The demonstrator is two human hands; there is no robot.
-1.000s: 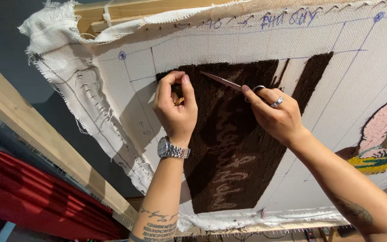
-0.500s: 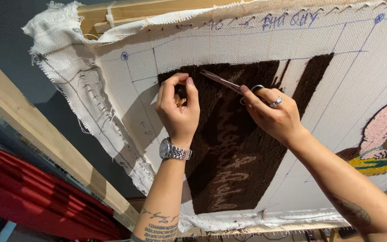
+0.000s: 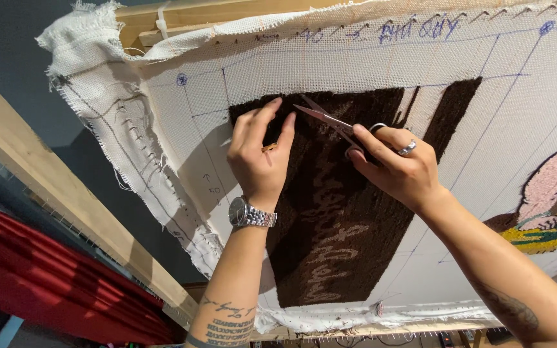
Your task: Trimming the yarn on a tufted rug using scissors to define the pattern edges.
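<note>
Scissors (image 3: 330, 121) sit upper centre of the frame, blades slightly parted, tips aimed left at the top edge of a dark brown tufted patch (image 3: 336, 212). Right hand (image 3: 398, 169) has its fingers through the handle loops, closed on them; a ring shows on one finger.

Left hand (image 3: 259, 151) lies just left of the blade tips, fingers (image 3: 272, 113) pinched together against the pile, seemingly nipping a tuft or strand; what they hold is too small to tell. Wristwatch (image 3: 251, 214) on that wrist.

Risks, as judged:
- Blade tips are very near the left fingertips; a slip of either hand could nick skin.
- Tips point into the pile. Pressed too deep, they could snip the backing cloth (image 3: 523, 116) or cut loops short and leave a dip.
- Pulling the pinched strand hard could drag neighbouring loops out.

Surface: pale woven cloth stretched on a wooden frame (image 3: 182, 13), tilted across the view, marked with blue grid lines and handwriting along the top. Frayed spare cloth bunches at upper left. A second tufted area, pink, yellow and green (image 3: 552, 212), lies at the right edge.

Room: dark wall behind, a wooden beam (image 3: 53, 187) running diagonally at left, red fabric (image 3: 40, 283) at lower left.
</note>
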